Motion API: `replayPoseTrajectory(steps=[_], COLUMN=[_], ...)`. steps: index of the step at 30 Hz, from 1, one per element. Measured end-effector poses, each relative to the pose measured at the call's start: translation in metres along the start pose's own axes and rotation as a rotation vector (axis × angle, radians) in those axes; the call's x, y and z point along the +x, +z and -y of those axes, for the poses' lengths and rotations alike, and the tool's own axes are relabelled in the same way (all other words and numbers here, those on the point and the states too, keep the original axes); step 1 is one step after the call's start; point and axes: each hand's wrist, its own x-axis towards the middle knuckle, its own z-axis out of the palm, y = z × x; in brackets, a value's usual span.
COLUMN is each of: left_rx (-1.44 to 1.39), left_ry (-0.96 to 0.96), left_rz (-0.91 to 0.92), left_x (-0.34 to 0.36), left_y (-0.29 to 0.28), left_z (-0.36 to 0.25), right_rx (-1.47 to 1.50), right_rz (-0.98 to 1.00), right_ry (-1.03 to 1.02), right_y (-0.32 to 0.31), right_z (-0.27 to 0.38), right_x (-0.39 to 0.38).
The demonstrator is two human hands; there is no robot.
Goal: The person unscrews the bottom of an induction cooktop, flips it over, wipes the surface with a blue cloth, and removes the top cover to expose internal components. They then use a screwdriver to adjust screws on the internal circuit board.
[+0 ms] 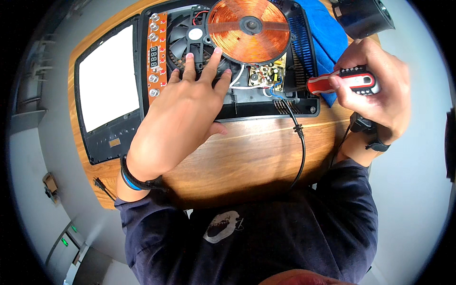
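An opened black induction cooker (228,108) holds a copper coil (228,28), a fan (176,38), an orange button board (154,66) and a circuit board (268,76) with white and blue wires. My left hand (185,104) rests on the housing over the fan, fingers spread, fingertips beside the coil, holding nothing. My right hand (380,95) grips a red, white and black screwdriver (319,84), pointed left toward the housing's right side near the circuit board; its tip is hard to make out.
The detached top panel (107,76) lies at the left of the wooden table (228,161). A blue cloth (323,33) and a black container (361,19) are at the back right. A black cable (302,147) runs toward the front edge; a plug (99,184) lies front left.
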Motion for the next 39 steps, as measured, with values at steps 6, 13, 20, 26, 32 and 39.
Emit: replayPoseTrajectory(steps=[6,13,20,26,32,39], left_rx=[-0.003,-0.010,-0.008,0.007,0.010,-0.017], left_ry=[0.006,0.025,0.039,0.057,0.053,0.054], left_rz=[-0.008,-0.023,-0.041,-0.071,-0.058,-0.083], left_x=[-0.001,0.000,0.000,0.000,0.001,0.001], left_y=[0.005,0.006,0.008,0.014,0.011,0.013], left_z=[0.002,0.004,0.005,0.007,0.007,0.008], right_rx=[-0.033,0.011,-0.017,-0.291,-0.314,-0.265], right_rz=[0.109,0.041,0.070,0.194,0.338,0.394], right_ry=[-0.036,-0.032,-0.034,0.064,-0.019,-0.348], right_y=[0.006,0.012,0.011,0.003,-0.011,-0.015], right_z=[-0.011,-0.008,0.000,0.019,0.033,0.033], right_x=[-0.002,-0.003,0.000,0.013,0.027,0.031])
